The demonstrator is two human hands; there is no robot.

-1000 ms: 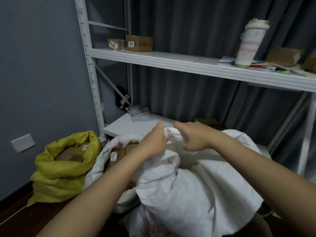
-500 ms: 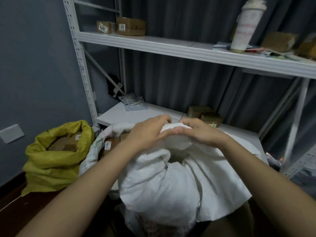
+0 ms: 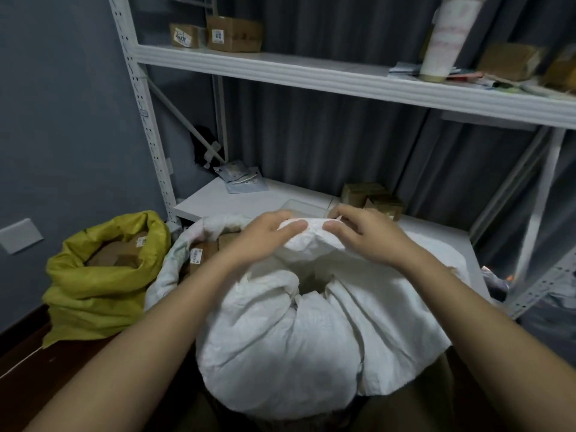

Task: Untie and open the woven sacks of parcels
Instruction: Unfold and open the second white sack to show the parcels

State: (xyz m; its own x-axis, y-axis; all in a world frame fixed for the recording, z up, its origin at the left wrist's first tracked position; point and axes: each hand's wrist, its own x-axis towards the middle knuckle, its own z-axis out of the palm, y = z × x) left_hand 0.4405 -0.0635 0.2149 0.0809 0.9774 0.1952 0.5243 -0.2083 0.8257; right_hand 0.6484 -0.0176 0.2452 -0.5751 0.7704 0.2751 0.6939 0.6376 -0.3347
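Observation:
A white woven sack [image 3: 280,347] fills the middle foreground, its mouth bunched into folds with a dark gap at the centre. My left hand [image 3: 261,238] and my right hand [image 3: 364,235] both grip the far rim of the sack's mouth, thumbs pressing the fabric side by side. Behind it to the left stands a second white sack [image 3: 174,263], open, with brown labelled parcels [image 3: 202,254] showing inside. A yellow woven sack [image 3: 90,294] sits open at the far left with cardboard parcels in it.
A white metal shelving rack [image 3: 311,76] stands behind the sacks. Its upper shelf carries small cardboard boxes [image 3: 233,34] and a tall white tumbler [image 3: 445,35]. The lower shelf [image 3: 249,201] holds grey mailers and two small boxes [image 3: 371,198]. A grey wall is at left.
Both hands have come down and closer together on the sack's rim, spreading the mouth wider. The view has tilted downward, so more of the lower shelf shows.

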